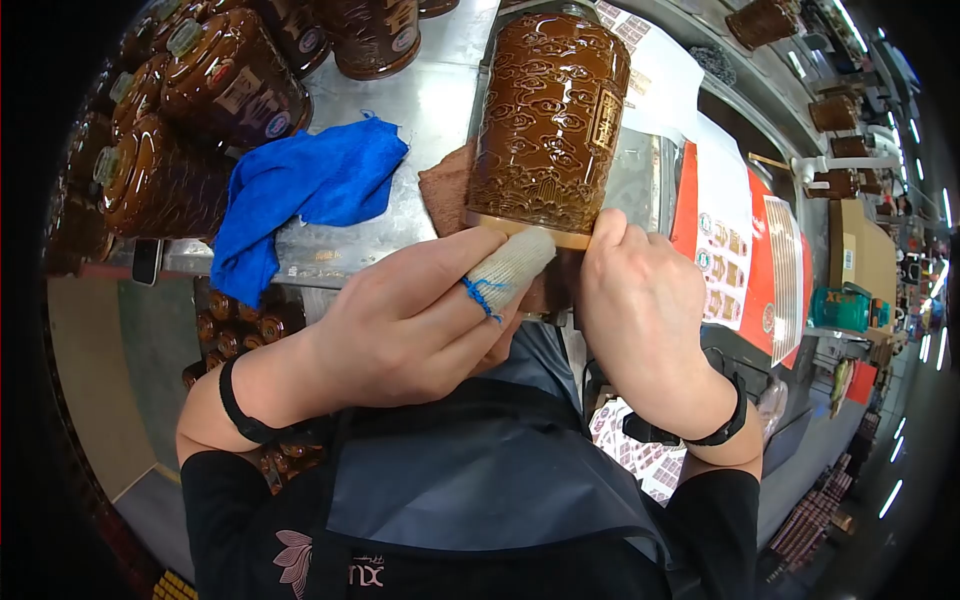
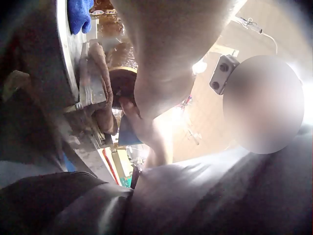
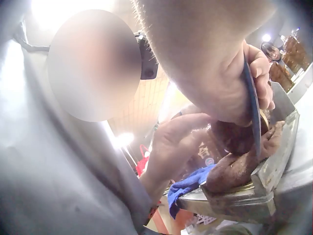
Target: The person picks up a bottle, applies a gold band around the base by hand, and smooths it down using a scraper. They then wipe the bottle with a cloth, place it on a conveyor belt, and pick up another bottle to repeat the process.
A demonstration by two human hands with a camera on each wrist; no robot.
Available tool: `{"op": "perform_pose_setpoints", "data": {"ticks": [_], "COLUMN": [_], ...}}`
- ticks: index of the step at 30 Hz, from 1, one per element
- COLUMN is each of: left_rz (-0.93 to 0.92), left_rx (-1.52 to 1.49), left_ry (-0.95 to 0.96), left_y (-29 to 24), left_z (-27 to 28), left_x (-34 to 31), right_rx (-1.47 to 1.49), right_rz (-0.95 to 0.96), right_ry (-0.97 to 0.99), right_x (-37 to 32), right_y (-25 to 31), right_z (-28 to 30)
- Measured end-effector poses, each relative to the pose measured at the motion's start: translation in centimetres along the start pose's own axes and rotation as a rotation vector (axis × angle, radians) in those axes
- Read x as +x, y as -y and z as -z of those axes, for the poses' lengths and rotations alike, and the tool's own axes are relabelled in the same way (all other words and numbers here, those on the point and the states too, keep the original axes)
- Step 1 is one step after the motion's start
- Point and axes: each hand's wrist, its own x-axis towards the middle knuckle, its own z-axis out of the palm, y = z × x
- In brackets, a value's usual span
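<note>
A large brown glazed jar with raised cloud patterns lies on its side, base towards me. A tan band circles its base end. My left hand has curled fingers at the band; one finger wears a white knit finger cover tied with blue thread. My right hand is curled at the band's other side, thumb tip at the rim. In the right wrist view, a thin dark blue sheet runs edge-on between its palm and fingers. A brown cloth lies under the jar.
A blue cloth drapes over the edge of the metal table. Several more brown jars crowd the left. A phone lies near the left edge. Label sheets and a red-orange sheet lie at right.
</note>
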Motion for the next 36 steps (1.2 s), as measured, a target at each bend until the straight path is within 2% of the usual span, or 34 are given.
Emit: {"op": "perform_pose_setpoints", "data": {"ticks": [9,11,13,15,18,19,21,24,26,28,30,31,36], "left_rz": [0.01,0.115,0.171,0.261,0.321,0.323,0.291,0.274,0.259,0.262,0.264,0.251,0.244], "left_rx": [-0.014,-0.085,-0.096,-0.123,-0.162,-0.204,-0.245,-0.312,-0.323,-0.332,-0.34,-0.316,-0.291], "left_ry": [-0.077,-0.073,-0.092,-0.092,-0.129,-0.098,-0.121,-0.135,-0.165,-0.187,-0.215,-0.231,-0.271], "left_y": [0.3,0.9,1.8,3.0,2.7,2.8,3.4,4.1,4.5,4.5,4.7,4.9,5.2], "left_z": [-0.8,-0.1,0.3,0.2,-0.9,-1.4,-3.0,-4.3,-4.8,-5.1,-5.5,-5.7,-6.0], "left_x": [1.0,0.7,0.5,-0.3,0.6,1.0,1.6,2.0,1.9,2.0,1.9,1.8,1.7], "right_rx": [0.088,0.139,0.465,0.863,1.297,1.294,1.586,1.586,1.046,0.777,0.738,0.666,0.629], "right_rz": [-0.008,-0.005,0.029,-0.194,-0.391,-0.392,-0.502,-0.427,-0.037,0.169,0.332,0.346,0.349], "right_ry": [0.013,0.026,0.33,0.422,0.207,0.211,0.149,-0.079,-0.262,-0.311,-0.38,-0.469,-0.487], "right_x": [0.0,-0.1,-0.2,-0.4,-1.1,-1.2,-1.5,-1.9,-2.2,-2.3,-1.7,-1.7,-1.6], "right_y": [-0.6,-1.9,-4.5,-7.2,-10.2,-10.2,-9.1,-5.6,-5.2,-4.3,-3.5,-2.9,-2.3], "right_z": [-0.1,0.3,2.0,2.5,1.2,1.1,1.2,2.2,1.5,2.5,2.5,1.8,1.4]}}
